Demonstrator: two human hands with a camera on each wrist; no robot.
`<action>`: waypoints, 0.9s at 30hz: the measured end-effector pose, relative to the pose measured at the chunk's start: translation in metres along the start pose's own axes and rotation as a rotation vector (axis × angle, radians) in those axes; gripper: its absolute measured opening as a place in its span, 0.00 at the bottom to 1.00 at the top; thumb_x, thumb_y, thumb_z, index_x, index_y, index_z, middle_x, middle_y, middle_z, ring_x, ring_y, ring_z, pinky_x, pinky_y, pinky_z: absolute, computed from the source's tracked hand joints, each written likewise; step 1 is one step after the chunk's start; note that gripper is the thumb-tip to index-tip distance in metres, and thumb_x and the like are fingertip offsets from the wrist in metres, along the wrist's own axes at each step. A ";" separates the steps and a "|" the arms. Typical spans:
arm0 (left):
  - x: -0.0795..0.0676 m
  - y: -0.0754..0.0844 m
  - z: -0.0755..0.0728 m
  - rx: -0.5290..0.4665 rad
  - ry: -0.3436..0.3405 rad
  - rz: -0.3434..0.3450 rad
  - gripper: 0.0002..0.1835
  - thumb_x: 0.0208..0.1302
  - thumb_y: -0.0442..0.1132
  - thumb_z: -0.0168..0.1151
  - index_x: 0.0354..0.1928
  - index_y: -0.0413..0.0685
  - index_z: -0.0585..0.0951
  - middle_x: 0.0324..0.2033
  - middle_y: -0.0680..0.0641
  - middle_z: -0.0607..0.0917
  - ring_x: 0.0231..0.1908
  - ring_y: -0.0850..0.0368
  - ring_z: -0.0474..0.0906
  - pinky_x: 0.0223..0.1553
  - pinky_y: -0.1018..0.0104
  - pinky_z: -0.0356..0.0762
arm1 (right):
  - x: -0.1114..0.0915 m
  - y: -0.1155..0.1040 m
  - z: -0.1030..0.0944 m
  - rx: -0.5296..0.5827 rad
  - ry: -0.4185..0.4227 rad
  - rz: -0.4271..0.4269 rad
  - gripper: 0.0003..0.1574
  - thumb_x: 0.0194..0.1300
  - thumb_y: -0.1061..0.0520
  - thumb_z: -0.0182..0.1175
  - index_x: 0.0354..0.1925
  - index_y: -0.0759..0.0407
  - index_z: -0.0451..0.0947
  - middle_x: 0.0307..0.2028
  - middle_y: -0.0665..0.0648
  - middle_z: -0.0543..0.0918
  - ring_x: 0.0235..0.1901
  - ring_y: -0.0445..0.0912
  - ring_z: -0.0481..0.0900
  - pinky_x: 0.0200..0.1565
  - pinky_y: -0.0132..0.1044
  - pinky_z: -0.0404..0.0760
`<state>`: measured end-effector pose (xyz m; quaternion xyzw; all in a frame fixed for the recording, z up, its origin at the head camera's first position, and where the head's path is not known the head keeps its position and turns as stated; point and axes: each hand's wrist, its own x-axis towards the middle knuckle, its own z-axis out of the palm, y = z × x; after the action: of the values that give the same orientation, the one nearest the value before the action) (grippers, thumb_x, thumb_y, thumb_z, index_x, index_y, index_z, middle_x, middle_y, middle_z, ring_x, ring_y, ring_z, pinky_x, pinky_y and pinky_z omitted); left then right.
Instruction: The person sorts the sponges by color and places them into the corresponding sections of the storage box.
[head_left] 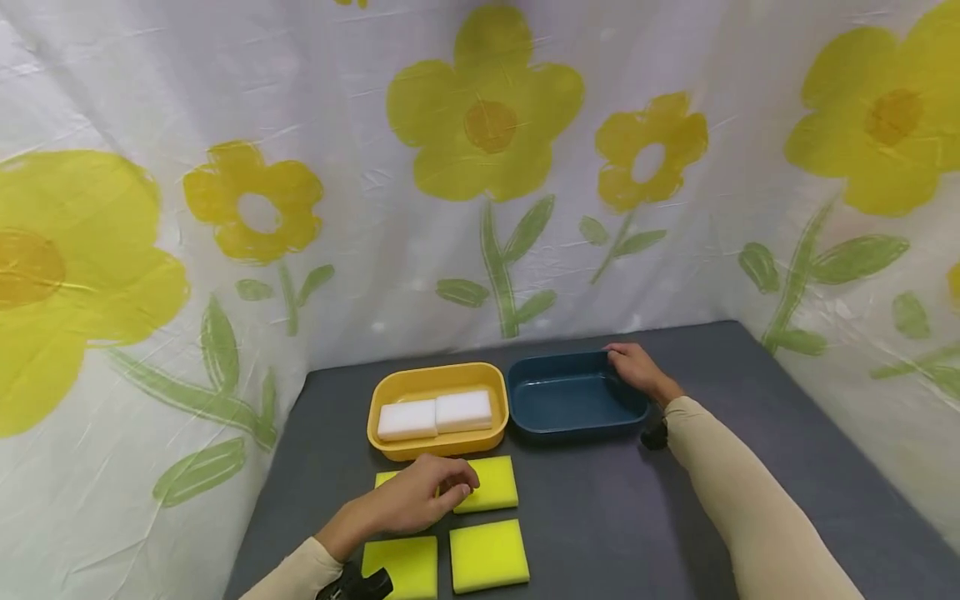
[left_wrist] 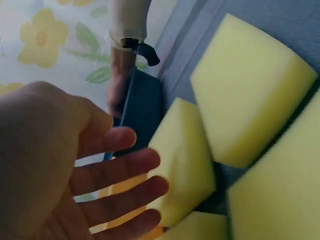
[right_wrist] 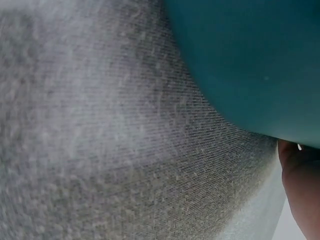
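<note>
A dark blue tray stands toward the back of the counter, its right end in the grip of my right hand, the fingers bent over the rim at the far corner. In the right wrist view the tray's smooth outer wall takes up the upper right, with part of that hand at its edge.

Just beside it on the left is a yellow tray in which two white blocks lie side by side; whether the tray rims touch, I cannot tell. In front of the yellow tray, four yellow sponges are laid out flat in two rows of two, the back left one mostly hidden beneath my left hand. That hand hovers over the back row with its fingers relaxed and parted, holding nothing, as the left wrist view shows.

Long beige sleeves cover both my forearms, and a black device sits at each wrist. Behind the dark gray counter and along its sides hangs a white sheet patterned with large yellow flowers on green stems, its surface creased.
</note>
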<state>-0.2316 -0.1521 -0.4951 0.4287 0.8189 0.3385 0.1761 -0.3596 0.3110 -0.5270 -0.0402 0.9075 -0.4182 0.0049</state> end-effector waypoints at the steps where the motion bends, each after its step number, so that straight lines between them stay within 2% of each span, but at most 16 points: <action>1: -0.001 0.001 0.003 0.036 0.016 -0.010 0.13 0.87 0.41 0.56 0.58 0.45 0.87 0.48 0.48 0.92 0.45 0.66 0.86 0.49 0.64 0.87 | 0.000 0.000 0.001 -0.006 0.001 -0.003 0.30 0.84 0.60 0.41 0.72 0.75 0.75 0.47 0.69 0.82 0.45 0.57 0.76 0.55 0.51 0.74; 3: -0.003 0.002 0.008 0.136 0.066 -0.016 0.12 0.85 0.39 0.58 0.58 0.46 0.87 0.51 0.50 0.91 0.48 0.63 0.86 0.51 0.61 0.87 | 0.000 0.001 0.002 -0.009 0.008 -0.009 0.30 0.84 0.60 0.42 0.71 0.74 0.76 0.44 0.66 0.81 0.43 0.55 0.75 0.53 0.49 0.73; 7: -0.004 0.005 0.017 0.371 0.174 -0.011 0.09 0.80 0.39 0.64 0.56 0.50 0.87 0.53 0.52 0.89 0.52 0.56 0.84 0.55 0.56 0.86 | 0.000 0.002 0.002 -0.013 0.022 -0.037 0.28 0.84 0.61 0.43 0.69 0.73 0.79 0.44 0.65 0.83 0.45 0.53 0.76 0.53 0.48 0.73; 11: -0.002 0.007 0.022 0.503 0.217 -0.020 0.13 0.75 0.41 0.71 0.57 0.50 0.87 0.55 0.50 0.88 0.54 0.54 0.84 0.57 0.54 0.86 | 0.001 0.003 0.001 -0.012 0.024 -0.035 0.29 0.84 0.60 0.42 0.69 0.73 0.79 0.37 0.63 0.80 0.38 0.53 0.75 0.52 0.49 0.72; 13: -0.001 0.007 0.023 0.533 0.204 -0.047 0.17 0.73 0.43 0.73 0.60 0.49 0.86 0.57 0.49 0.87 0.56 0.52 0.84 0.59 0.52 0.86 | 0.003 0.003 0.001 -0.016 0.020 -0.026 0.29 0.84 0.60 0.42 0.70 0.73 0.78 0.35 0.61 0.77 0.37 0.52 0.74 0.52 0.49 0.71; 16: 0.001 0.006 0.025 0.563 0.164 -0.092 0.25 0.71 0.47 0.75 0.65 0.47 0.83 0.61 0.46 0.86 0.61 0.49 0.83 0.62 0.49 0.85 | 0.004 0.003 0.001 -0.028 0.019 -0.013 0.30 0.84 0.59 0.42 0.71 0.73 0.77 0.37 0.60 0.77 0.41 0.53 0.75 0.53 0.49 0.71; 21: 0.005 0.003 0.028 0.593 0.131 -0.132 0.34 0.70 0.50 0.77 0.71 0.44 0.79 0.66 0.43 0.83 0.65 0.45 0.82 0.65 0.46 0.83 | 0.003 0.002 -0.001 -0.015 0.016 0.004 0.29 0.84 0.59 0.42 0.70 0.73 0.77 0.42 0.64 0.79 0.46 0.57 0.77 0.52 0.49 0.71; 27: 0.009 -0.001 0.030 0.603 0.135 -0.151 0.35 0.68 0.50 0.78 0.72 0.43 0.79 0.65 0.42 0.84 0.64 0.43 0.82 0.64 0.46 0.84 | 0.002 0.002 0.001 0.007 0.013 0.021 0.30 0.84 0.58 0.42 0.71 0.72 0.78 0.62 0.73 0.83 0.55 0.60 0.79 0.61 0.54 0.76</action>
<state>-0.2198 -0.1332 -0.5175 0.3761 0.9217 0.0939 0.0110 -0.3616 0.3117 -0.5295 -0.0280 0.9064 -0.4216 0.0036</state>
